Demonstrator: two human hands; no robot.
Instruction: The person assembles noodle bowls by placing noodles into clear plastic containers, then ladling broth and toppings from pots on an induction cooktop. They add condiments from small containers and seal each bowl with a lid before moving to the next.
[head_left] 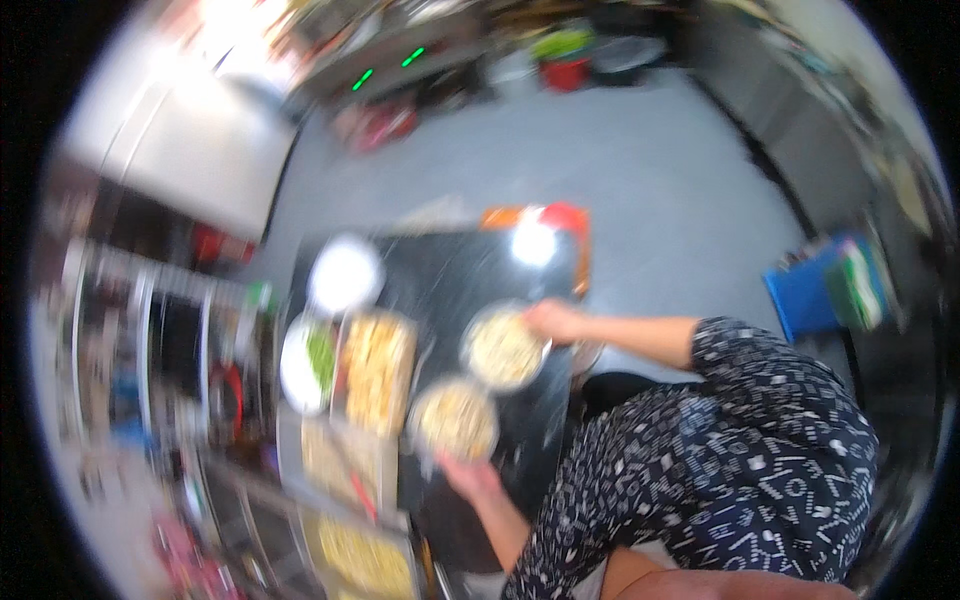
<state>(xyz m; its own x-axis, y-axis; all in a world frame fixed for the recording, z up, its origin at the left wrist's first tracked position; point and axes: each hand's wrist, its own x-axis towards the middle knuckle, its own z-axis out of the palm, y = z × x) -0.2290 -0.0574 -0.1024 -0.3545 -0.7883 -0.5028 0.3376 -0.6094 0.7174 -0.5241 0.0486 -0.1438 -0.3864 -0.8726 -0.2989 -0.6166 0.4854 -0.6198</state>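
1. Pale, lumpy food (455, 420) fills a round, see-through bowl (494, 428) right at the fingers of the left hand (472, 478). Those fingers seem to hold its near edge, but blur hides how tightly.
2. A second round, see-through bowl (467, 350) of the same kind of food sits at the fingers of the right hand (556, 322). They seem bent over its edge, holding it there.
3. Both bowls are over the black, shiny tabletop (530, 440). I cannot tell if they touch it.
4. The bowls look like thin plastic, so I think they are light, but the food adds weight. The sides may bend if squeezed hard.
5. The food looks soft and could spill if a bowl tips. A good hold is low on the side, with fingers underneath. A wet edge could be slippery.
6. Past the left fingers, a long metal tray (411, 375) holds yellow pieces.
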